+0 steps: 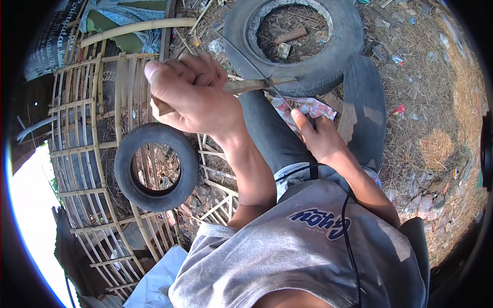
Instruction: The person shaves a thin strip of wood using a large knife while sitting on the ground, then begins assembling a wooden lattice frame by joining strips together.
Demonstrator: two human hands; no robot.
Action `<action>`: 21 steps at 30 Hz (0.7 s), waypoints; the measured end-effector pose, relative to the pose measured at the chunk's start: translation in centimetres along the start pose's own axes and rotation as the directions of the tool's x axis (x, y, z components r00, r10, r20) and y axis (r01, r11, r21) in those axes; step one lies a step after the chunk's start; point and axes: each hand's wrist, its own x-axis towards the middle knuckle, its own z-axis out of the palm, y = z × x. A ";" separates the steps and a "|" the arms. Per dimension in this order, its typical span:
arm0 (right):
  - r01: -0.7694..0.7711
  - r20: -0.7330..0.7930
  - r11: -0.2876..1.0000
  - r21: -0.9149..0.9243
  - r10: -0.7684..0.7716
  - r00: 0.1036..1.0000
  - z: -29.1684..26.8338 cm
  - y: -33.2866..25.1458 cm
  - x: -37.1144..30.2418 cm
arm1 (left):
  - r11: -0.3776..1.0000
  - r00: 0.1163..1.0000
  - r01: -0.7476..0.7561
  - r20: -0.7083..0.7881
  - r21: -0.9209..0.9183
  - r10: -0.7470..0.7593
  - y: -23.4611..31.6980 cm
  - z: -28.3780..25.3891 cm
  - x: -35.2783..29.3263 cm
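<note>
My left hand (190, 87) is a raised fist wrapped round a brown wooden stick (246, 85). One end of that stick pokes out below the thumb side, and the other points right, over the big tire's near edge. My right hand (321, 136) grips the lower end of a long thin dark rod (246, 59), with the thumb lying along it. It could be a blade seen edge-on; I cannot tell. The rod slants up to the left and crosses the stick near its right part; whether they touch is unclear. My legs (272, 131) are below the hands.
A large worn tire (231, 31) lies on the littered, straw-covered ground ahead. A smaller black tire (123, 169) rests at the left against a bamboo lattice (82, 191). Patterned cloth (310, 107) lies between my legs. A dark cord (350, 246) runs down my shirt.
</note>
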 end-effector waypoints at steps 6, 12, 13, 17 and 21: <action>0.350 -0.126 0.875 -0.333 -0.410 0.904 0.8 0.0 0.3 | 0.997 0.996 0.071 -0.046 -0.016 -0.071 0.4 -1.7 0.8; -0.012 -0.100 1.000 -0.011 0.011 0.995 -1.6 2.8 -0.2 | 0.999 0.999 0.039 -0.035 0.018 -0.038 1.4 -1.7 0.6; -0.043 -0.066 0.998 0.051 0.047 0.997 -1.0 0.8 -1.6 | 0.996 0.994 0.058 -0.099 0.071 -0.051 0.7 -1.7 0.6; 0.208 -0.055 0.977 0.044 -0.206 0.977 -0.3 -2.1 -1.9 | 1.000 1.000 0.012 -0.011 0.020 -0.012 0.7 -1.3 0.1; -0.031 -0.056 1.000 -0.005 0.031 0.998 0.3 1.7 1.0 | 0.998 0.995 0.060 -0.077 -0.023 -0.062 0.5 -3.0 0.2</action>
